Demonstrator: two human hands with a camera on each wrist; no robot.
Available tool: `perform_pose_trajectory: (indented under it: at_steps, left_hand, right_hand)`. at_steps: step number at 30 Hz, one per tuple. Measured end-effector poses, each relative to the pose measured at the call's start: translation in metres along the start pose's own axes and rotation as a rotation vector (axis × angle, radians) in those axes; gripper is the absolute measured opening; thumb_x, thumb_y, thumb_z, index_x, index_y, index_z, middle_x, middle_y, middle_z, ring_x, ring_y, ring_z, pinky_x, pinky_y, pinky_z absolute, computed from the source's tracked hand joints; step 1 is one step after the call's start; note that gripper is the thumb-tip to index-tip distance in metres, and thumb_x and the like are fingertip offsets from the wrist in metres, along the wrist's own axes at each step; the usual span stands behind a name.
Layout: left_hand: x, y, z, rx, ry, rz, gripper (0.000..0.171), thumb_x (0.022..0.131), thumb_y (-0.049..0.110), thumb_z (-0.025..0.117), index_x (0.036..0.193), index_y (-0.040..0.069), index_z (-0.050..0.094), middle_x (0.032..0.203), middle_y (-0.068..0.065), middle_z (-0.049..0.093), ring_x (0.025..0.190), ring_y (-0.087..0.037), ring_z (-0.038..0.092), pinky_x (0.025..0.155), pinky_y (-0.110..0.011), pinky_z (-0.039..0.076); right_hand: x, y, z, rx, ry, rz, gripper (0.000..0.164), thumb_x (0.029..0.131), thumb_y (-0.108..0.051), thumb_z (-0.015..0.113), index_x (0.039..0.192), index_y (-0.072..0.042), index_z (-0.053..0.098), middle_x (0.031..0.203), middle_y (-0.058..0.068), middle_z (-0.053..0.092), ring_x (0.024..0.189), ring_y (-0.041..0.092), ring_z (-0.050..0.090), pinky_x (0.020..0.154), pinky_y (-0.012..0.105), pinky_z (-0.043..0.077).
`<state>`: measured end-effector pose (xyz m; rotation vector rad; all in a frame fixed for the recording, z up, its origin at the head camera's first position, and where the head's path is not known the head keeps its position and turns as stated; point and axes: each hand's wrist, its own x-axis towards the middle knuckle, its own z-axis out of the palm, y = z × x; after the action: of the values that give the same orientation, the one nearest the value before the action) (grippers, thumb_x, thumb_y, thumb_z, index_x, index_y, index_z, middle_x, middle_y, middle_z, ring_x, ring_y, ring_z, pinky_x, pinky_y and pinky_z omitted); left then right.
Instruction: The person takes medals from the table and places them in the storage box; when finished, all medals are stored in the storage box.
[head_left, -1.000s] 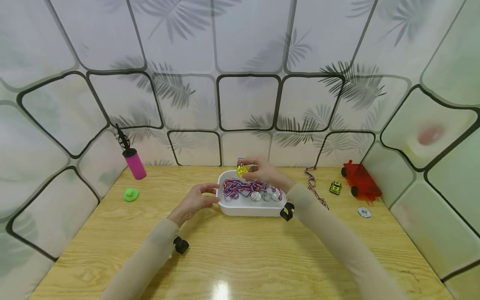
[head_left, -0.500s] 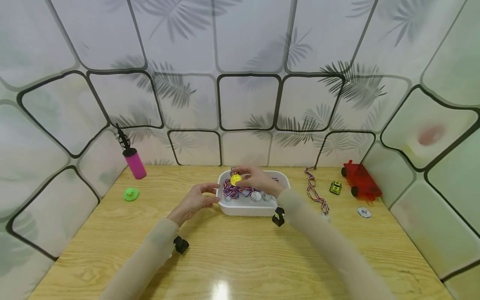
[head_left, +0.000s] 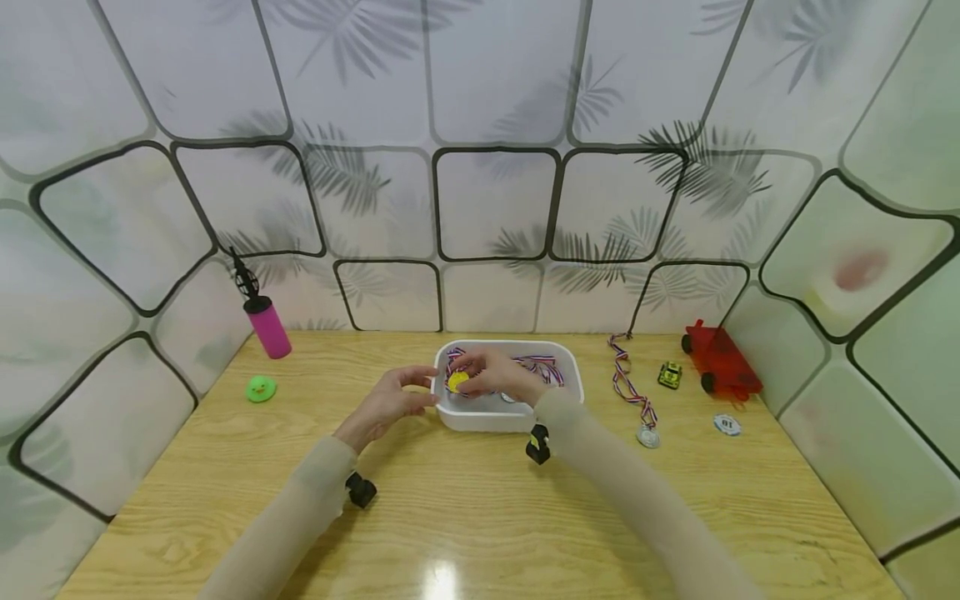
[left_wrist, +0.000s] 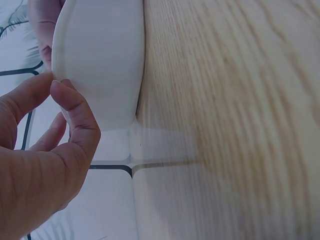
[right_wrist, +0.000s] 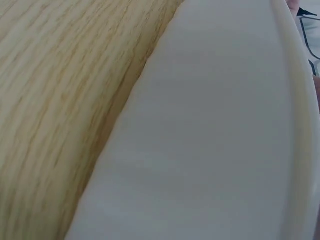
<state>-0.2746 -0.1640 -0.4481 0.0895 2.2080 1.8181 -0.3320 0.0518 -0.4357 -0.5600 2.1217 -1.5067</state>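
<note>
A white plastic tray (head_left: 487,422) stands at the far middle of the table, with medals on red, white and blue ribbons (head_left: 542,365) inside. My left hand (head_left: 386,406) holds the tray's left end; in the left wrist view its fingertips pinch the tray's rim (left_wrist: 59,47). Reaching into the left part of the tray, my right hand (head_left: 497,377) pinches a gold medal (head_left: 457,382) by its edge. The hand covers part of the ribbons and silver medals. Only the tray's outer wall (right_wrist: 210,120) fills most of the right wrist view.
Right of the tray lies a silver medal (head_left: 648,436) with its ribbon (head_left: 621,375) stretched back. Beyond it are a yellow toy car (head_left: 670,375), a red toy trailer (head_left: 720,358) and a round chip (head_left: 727,425). A pink hand pump (head_left: 267,327) and green duck (head_left: 261,388) stand left.
My right hand has moved left and down into the tray with the gold medal. The silver medal right of the tray has come into view from behind the sleeve. My left hand stays put.
</note>
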Motion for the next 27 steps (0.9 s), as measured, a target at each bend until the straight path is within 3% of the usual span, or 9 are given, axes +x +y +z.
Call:
perform_pose_trajectory:
  at_steps: [6, 11, 14, 19, 27]
  left_hand:
    - [-0.001, 0.001, -0.001, 0.005, -0.004, -0.003, 0.053, 0.086, 0.006, 0.073, 0.136, 0.005, 0.055, 0.125, -0.018, 0.053, 0.079, -0.013, 0.056, 0.07, -0.026, 0.053]
    - [-0.001, 0.001, 0.0, 0.0, -0.004, 0.003, 0.053, 0.086, 0.006, 0.073, 0.136, 0.004, 0.055, 0.126, -0.019, 0.053, 0.078, -0.013, 0.056, 0.069, -0.026, 0.053]
    - [-0.001, 0.001, 0.001, 0.001, -0.005, 0.004, 0.052, 0.086, 0.005, 0.072, 0.136, 0.004, 0.055, 0.125, -0.02, 0.053, 0.077, -0.013, 0.055, 0.069, -0.025, 0.053]
    - [0.0, 0.0, 0.0, 0.009, -0.007, 0.003, 0.051, 0.087, 0.004, 0.071, 0.136, 0.004, 0.055, 0.124, -0.019, 0.053, 0.08, -0.014, 0.057, 0.069, -0.025, 0.053]
    - [0.0, 0.0, 0.0, -0.003, -0.003, 0.004, 0.054, 0.085, 0.004, 0.073, 0.136, 0.003, 0.055, 0.126, -0.021, 0.053, 0.077, -0.013, 0.056, 0.069, -0.025, 0.053]
  right_hand:
    - [0.006, 0.002, 0.009, -0.076, 0.011, 0.002, 0.041, 0.081, 0.004, 0.074, 0.121, 0.004, 0.064, 0.071, -0.001, 0.058, 0.063, 0.008, 0.059, 0.065, 0.026, 0.058]
    - [0.009, 0.006, 0.014, -0.154, 0.03, 0.017, 0.039, 0.081, 0.0, 0.075, 0.118, 0.003, 0.065, 0.062, -0.003, 0.051, 0.051, 0.008, 0.048, 0.05, 0.019, 0.043]
    - [0.01, 0.008, 0.016, -0.212, 0.059, 0.026, 0.037, 0.081, -0.002, 0.077, 0.116, 0.001, 0.067, 0.071, -0.001, 0.058, 0.057, 0.007, 0.049, 0.052, 0.018, 0.042]
    - [0.012, 0.013, 0.017, -0.241, 0.076, 0.038, 0.036, 0.081, 0.0, 0.075, 0.117, -0.002, 0.069, 0.091, 0.011, 0.071, 0.065, 0.007, 0.057, 0.058, 0.017, 0.051]
    - [0.014, 0.018, 0.02, -0.163, 0.05, 0.033, 0.036, 0.082, 0.009, 0.068, 0.118, 0.006, 0.065, 0.076, 0.011, 0.067, 0.055, 0.009, 0.058, 0.055, 0.022, 0.055]
